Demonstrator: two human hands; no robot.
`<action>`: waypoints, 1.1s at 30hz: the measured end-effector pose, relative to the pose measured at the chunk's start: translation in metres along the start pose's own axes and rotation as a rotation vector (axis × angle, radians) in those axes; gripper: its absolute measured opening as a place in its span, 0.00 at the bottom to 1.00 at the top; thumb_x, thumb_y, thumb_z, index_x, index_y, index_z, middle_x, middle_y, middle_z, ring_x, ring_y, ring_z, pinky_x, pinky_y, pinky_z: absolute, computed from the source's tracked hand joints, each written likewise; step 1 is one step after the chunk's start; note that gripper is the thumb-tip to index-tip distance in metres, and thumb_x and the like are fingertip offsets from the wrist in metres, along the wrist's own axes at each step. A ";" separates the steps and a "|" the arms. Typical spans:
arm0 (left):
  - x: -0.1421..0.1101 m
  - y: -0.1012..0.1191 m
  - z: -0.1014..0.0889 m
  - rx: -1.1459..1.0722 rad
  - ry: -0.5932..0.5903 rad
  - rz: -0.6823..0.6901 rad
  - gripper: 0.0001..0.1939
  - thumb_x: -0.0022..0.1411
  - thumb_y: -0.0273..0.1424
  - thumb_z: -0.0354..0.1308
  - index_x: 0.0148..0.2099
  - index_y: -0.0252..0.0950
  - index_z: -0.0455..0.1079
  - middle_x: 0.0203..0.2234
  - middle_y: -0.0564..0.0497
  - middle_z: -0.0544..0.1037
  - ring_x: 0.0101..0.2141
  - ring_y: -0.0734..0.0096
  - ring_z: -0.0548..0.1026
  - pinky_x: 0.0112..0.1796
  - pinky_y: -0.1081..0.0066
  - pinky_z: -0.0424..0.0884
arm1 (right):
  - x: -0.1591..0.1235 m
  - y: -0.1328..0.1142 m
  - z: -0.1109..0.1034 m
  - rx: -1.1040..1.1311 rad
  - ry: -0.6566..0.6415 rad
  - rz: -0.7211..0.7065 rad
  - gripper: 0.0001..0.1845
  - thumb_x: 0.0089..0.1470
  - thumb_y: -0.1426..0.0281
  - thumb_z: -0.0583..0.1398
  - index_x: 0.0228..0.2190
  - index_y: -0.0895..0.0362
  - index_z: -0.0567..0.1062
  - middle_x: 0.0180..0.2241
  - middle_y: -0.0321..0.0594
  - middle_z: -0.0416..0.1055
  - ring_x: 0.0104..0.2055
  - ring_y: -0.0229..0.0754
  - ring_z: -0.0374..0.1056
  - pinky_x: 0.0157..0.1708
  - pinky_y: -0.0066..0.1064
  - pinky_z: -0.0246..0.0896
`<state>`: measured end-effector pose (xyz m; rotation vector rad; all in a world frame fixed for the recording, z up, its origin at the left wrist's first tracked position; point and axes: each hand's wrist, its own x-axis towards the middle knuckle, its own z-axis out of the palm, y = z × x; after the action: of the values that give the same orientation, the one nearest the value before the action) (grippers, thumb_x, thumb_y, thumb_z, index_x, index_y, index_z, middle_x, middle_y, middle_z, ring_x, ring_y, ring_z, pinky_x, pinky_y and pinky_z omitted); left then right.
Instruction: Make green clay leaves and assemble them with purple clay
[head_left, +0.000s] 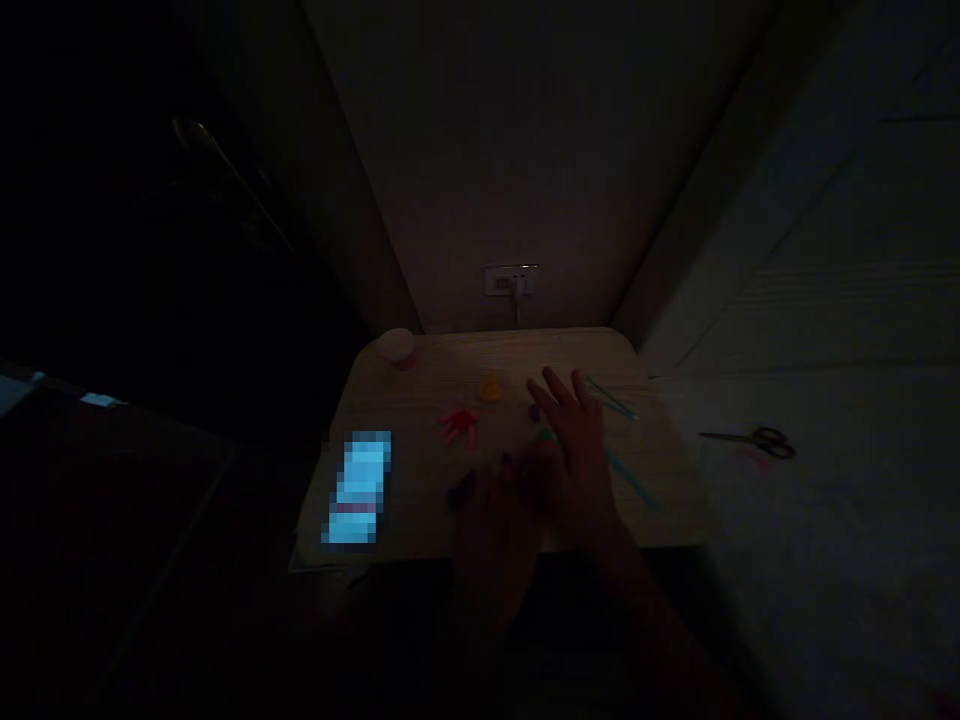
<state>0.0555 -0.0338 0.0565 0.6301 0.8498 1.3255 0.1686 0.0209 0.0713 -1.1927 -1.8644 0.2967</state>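
The room is very dark. My right hand [574, 440] hovers over the small wooden table [420, 390] with its fingers stretched out and apart. My left hand [495, 520] is below it near the table's front edge, too dim for its fingers to be read. Between the hands lie small pieces: a green one [544, 436] and a dark blue one [459, 491]. A red shape [459, 424] and a yellow shape [490, 388] lie farther back. I cannot tell whether either hand touches a piece.
A glowing phone screen [358, 487] lies at the table's front left. A pale cup [396, 346] stands at the back left. Thin teal sticks [611, 398] lie at the right. Scissors [754, 440] rest on the white surface to the right. A wall socket [511, 281] is behind.
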 end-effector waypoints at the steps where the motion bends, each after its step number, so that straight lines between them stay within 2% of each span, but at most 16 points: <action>1: 0.002 0.000 -0.002 -0.087 -0.016 -0.038 0.32 0.71 0.52 0.45 0.54 0.34 0.79 0.50 0.37 0.82 0.57 0.50 0.77 0.55 0.54 0.74 | -0.003 0.003 -0.003 0.032 0.018 0.005 0.28 0.71 0.59 0.47 0.68 0.48 0.63 0.72 0.43 0.56 0.76 0.60 0.40 0.68 0.71 0.38; 4: 0.004 0.002 -0.009 -0.295 -0.018 -0.098 0.26 0.67 0.47 0.56 0.53 0.31 0.78 0.55 0.35 0.79 0.58 0.47 0.76 0.61 0.50 0.68 | -0.013 0.009 -0.015 0.119 0.017 0.031 0.22 0.71 0.61 0.52 0.62 0.47 0.71 0.65 0.43 0.69 0.71 0.56 0.57 0.69 0.66 0.45; 7: 0.004 0.001 -0.012 -0.427 0.040 -0.108 0.18 0.62 0.34 0.64 0.52 0.31 0.78 0.54 0.38 0.80 0.57 0.52 0.77 0.62 0.55 0.68 | -0.022 0.011 -0.022 0.136 -0.032 0.012 0.17 0.67 0.65 0.59 0.56 0.45 0.77 0.56 0.42 0.78 0.63 0.54 0.69 0.68 0.63 0.50; 11: 0.001 0.000 -0.012 -0.323 0.116 -0.067 0.19 0.57 0.29 0.70 0.51 0.36 0.76 0.46 0.44 0.83 0.46 0.63 0.82 0.49 0.66 0.76 | -0.029 0.011 -0.025 0.124 -0.160 -0.090 0.16 0.64 0.66 0.63 0.53 0.46 0.80 0.57 0.43 0.77 0.64 0.55 0.67 0.65 0.60 0.57; 14: 0.001 -0.003 -0.014 -0.182 0.136 -0.050 0.21 0.54 0.31 0.73 0.50 0.37 0.74 0.42 0.47 0.83 0.42 0.67 0.82 0.41 0.73 0.76 | -0.030 0.012 -0.024 0.107 -0.245 -0.125 0.16 0.64 0.67 0.63 0.53 0.46 0.80 0.60 0.43 0.74 0.66 0.55 0.65 0.65 0.60 0.59; 19: 0.007 -0.012 -0.028 0.000 0.067 -0.020 0.25 0.50 0.37 0.77 0.48 0.37 0.74 0.36 0.48 0.85 0.36 0.66 0.83 0.38 0.70 0.77 | -0.031 0.017 -0.024 0.096 -0.333 -0.160 0.20 0.64 0.68 0.63 0.56 0.43 0.78 0.63 0.42 0.71 0.66 0.53 0.65 0.63 0.56 0.64; 22: 0.012 -0.016 -0.035 0.038 0.019 -0.029 0.26 0.46 0.38 0.79 0.45 0.36 0.75 0.34 0.48 0.85 0.34 0.65 0.83 0.35 0.71 0.76 | -0.032 0.019 -0.023 0.115 -0.343 -0.184 0.21 0.63 0.68 0.64 0.56 0.43 0.78 0.61 0.42 0.74 0.64 0.52 0.68 0.61 0.54 0.67; 25: 0.014 -0.017 -0.037 0.013 0.014 -0.016 0.25 0.45 0.37 0.79 0.44 0.36 0.75 0.36 0.48 0.85 0.36 0.64 0.83 0.37 0.70 0.76 | -0.033 0.019 -0.021 0.143 -0.314 -0.185 0.18 0.64 0.67 0.64 0.55 0.45 0.79 0.58 0.42 0.76 0.61 0.51 0.70 0.60 0.52 0.68; 29: 0.013 -0.018 -0.039 -0.009 -0.002 -0.050 0.27 0.47 0.36 0.78 0.48 0.37 0.75 0.36 0.47 0.85 0.36 0.63 0.84 0.40 0.68 0.77 | -0.036 0.019 -0.021 0.140 -0.267 -0.151 0.15 0.65 0.67 0.62 0.52 0.45 0.81 0.58 0.43 0.76 0.60 0.51 0.71 0.60 0.52 0.68; 33: 0.013 -0.022 -0.045 0.022 0.021 -0.060 0.28 0.46 0.37 0.79 0.47 0.37 0.74 0.34 0.48 0.86 0.35 0.63 0.84 0.38 0.69 0.76 | -0.038 0.020 -0.021 0.139 -0.279 -0.145 0.16 0.64 0.66 0.63 0.52 0.45 0.81 0.59 0.43 0.75 0.60 0.52 0.71 0.60 0.53 0.68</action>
<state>0.0317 -0.0272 0.0114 0.6041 0.8950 1.2717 0.2028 -0.0053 0.0512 -0.9545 -2.1207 0.5248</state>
